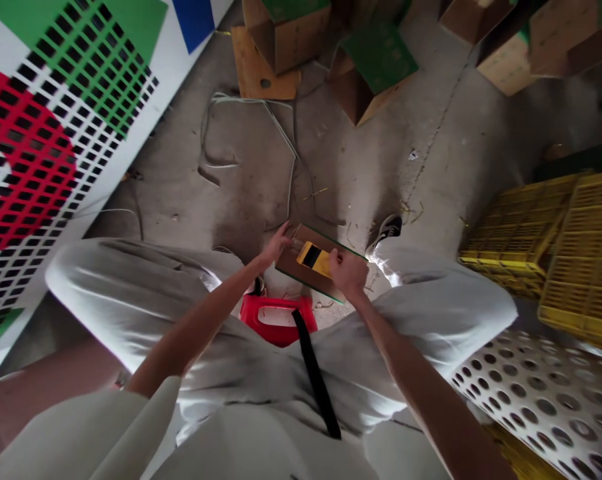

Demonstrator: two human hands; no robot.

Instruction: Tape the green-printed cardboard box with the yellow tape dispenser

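Observation:
Between my knees I hold a flat brown cardboard piece (pixel 301 270) with a green edge. My left hand (pixel 277 245) pinches its upper left corner, fingers closed on the card. My right hand (pixel 348 273) is closed round a yellow tool (pixel 315 258), perhaps a tape dispenser or knife, pressed on the card's face. I sit on a red plastic stool (pixel 278 320), in light grey trousers, with a black strap (pixel 313 373) hanging down across my lap.
Concrete floor with loose white cords (pixel 251 127). Brown and green cardboard boxes (pixel 371 73) lie ahead. Yellow plastic crates (pixel 555 247) stand at the right, over a white perforated panel (pixel 531 393). A large white, red and green slotted panel (pixel 45 133) leans at the left.

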